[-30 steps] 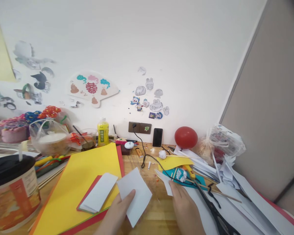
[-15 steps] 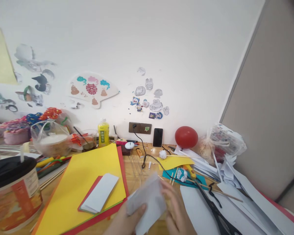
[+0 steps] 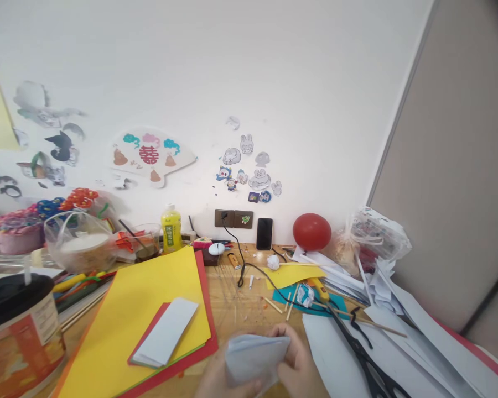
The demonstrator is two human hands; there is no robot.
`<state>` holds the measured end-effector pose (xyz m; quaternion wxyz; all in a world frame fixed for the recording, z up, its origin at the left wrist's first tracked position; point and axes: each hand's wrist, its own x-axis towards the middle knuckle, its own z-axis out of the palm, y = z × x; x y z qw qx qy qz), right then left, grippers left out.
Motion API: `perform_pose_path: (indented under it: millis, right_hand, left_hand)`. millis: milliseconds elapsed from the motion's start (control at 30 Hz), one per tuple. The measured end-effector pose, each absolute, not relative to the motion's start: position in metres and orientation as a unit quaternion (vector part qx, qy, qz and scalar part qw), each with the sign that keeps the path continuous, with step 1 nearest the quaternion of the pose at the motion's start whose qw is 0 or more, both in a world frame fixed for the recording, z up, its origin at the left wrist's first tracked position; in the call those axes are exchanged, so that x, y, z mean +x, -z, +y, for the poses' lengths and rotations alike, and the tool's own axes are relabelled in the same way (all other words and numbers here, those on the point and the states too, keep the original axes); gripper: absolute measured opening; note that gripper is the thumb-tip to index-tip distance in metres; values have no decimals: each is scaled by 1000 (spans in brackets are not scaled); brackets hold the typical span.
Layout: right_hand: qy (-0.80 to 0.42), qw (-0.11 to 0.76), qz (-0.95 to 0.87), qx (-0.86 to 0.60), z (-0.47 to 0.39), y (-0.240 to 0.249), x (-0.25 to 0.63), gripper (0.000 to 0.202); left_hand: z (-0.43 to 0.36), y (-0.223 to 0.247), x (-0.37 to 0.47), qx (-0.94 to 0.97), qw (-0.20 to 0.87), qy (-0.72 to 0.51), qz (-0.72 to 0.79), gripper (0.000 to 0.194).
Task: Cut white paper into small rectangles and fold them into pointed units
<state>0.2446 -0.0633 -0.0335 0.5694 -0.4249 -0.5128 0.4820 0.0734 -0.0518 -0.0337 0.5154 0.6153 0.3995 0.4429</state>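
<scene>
Between my hands is a folded sheet of white paper [image 3: 255,356], held upright near the bottom of the view, its layers showing along the top edge. My left hand [image 3: 222,376] grips its left side, with the thumb lying across the front. At the right end, my right hand [image 3: 294,359] pinches the paper, fingers behind and thumb in front. To the left, a folded white paper strip [image 3: 168,331] lies on a smaller red piece, on top of a stack of yellow sheets [image 3: 149,287] with red ones beneath.
Black scissors [image 3: 363,359] rest on white sheets at right. A cable [image 3: 269,279] crosses the table from the wall socket. A red balloon [image 3: 312,232], a phone [image 3: 264,234] and a yellow bottle [image 3: 171,228] stand along the wall. A large paper cup [image 3: 20,331] is at left.
The white paper has turned from steeply tilted to nearly level along its top edge and sits lower. My right hand has closed on its right end. The view has shifted slightly.
</scene>
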Motion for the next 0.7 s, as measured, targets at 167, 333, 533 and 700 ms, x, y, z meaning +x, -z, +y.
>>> perform_pose_path:
  millis: [167,333,533,700]
  right_hand:
    - [-487,594,-506,-392,-60,33,246,34]
    - [-525,559,-510,-390,-61,31,240,26]
    - [-503,480,-567,-441,-66,29,242,20]
    - [-483,458,-602,-440,-67,31,242,17]
  left_hand:
    - [-56,40,79,622,477,-460,417,46]
    - [-53,40,82,639,503,-444,376,24]
    - [-51,40,72,729,410,-360,414,19]
    - [-54,32,69,762,406,-330,382,17]
